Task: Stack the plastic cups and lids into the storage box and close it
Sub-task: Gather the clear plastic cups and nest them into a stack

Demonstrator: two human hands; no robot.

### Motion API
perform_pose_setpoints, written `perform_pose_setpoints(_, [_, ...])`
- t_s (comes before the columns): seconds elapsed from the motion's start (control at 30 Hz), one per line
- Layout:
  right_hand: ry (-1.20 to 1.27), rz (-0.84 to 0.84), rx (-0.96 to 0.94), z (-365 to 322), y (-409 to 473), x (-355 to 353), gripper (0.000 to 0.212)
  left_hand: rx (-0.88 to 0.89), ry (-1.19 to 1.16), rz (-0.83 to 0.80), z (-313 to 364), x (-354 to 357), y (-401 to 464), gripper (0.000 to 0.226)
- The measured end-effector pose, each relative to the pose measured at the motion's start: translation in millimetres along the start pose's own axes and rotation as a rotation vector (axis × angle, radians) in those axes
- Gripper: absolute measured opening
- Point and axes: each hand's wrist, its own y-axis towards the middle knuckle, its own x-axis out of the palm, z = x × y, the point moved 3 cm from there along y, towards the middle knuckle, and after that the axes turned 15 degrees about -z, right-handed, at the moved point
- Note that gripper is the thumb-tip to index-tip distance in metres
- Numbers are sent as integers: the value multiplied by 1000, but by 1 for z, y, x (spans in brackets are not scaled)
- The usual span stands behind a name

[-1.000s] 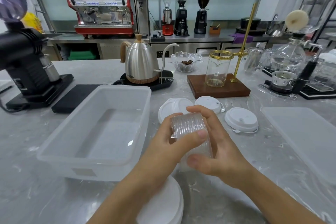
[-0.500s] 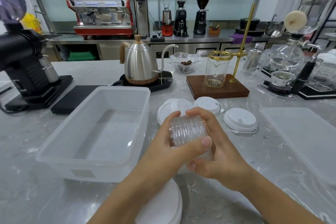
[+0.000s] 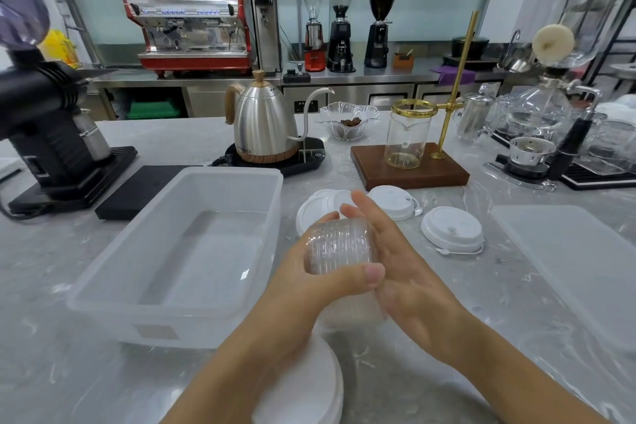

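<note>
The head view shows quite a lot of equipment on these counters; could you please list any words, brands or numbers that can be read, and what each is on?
Nothing here can be read with certainty.
Kettle: small dark lettering low on its body, too blurred to read.
Storage box: a pale label on its front wall, apparently blank.
Water dispenser: a small display near the top, digits unreadable.
Espresso machine: bluish front markings, too blurred.
White lids: no visible print.

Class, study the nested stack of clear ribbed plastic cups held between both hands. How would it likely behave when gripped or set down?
The cup stack looks thin-walled and clear, so it is probably light and may flex if squeezed. The left hand curls round it, the right hand lies flat against it. Laid sideways on the marble counter, its round body could roll.
</note>
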Motion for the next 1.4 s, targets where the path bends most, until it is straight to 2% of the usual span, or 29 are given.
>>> perform_pose_setpoints(0.2, [285,161,0,3,2,-4,74,100,-116,39,2,-2,-5,87])
perform_pose_setpoints(0.27, [350,161,31,3,4,-1,72,129,-134,55,1,-4,-6,109])
perform_pose_setpoints(0.33, [348,125,96,3,5,2,64,163,-108,52,1,-5,-7,117])
perform_pose_setpoints(0.4, [383,48,159,4,4,5,61,180,-58,69,0,-6,-9,111])
perform_pose_setpoints(0.5, [536,-49,159,1,4,9,60,178,3,64,-1,-6,-10,107])
perform_pose_setpoints(0.67, [530,20,128,3,2,4,67,167,0,50,1,-6,-9,103])
perform_pose_setpoints(0.83, [583,78,40,-1,3,2,63,151,-7,-1,1,-3,-6,100])
perform_pose_setpoints(0.9, [550,115,25,-5,3,0,56,142,-7,-3,3,-3,-4,100])
perform_pose_setpoints(1.0, [457,260,-1,-8,2,-6,41,176,3,79,5,-7,1,72])
perform_pose_setpoints(1.1, [288,420,-1,-7,0,-11,47,147,-2,223,-1,-13,3,51])
perform_pose_setpoints(1.2, [178,472,0,-5,-1,-10,50,95,6,284,-5,-15,2,56])
perform_pose_setpoints(1.4, [66,431,61,-5,-2,-11,61,98,40,303,-2,-17,0,54])
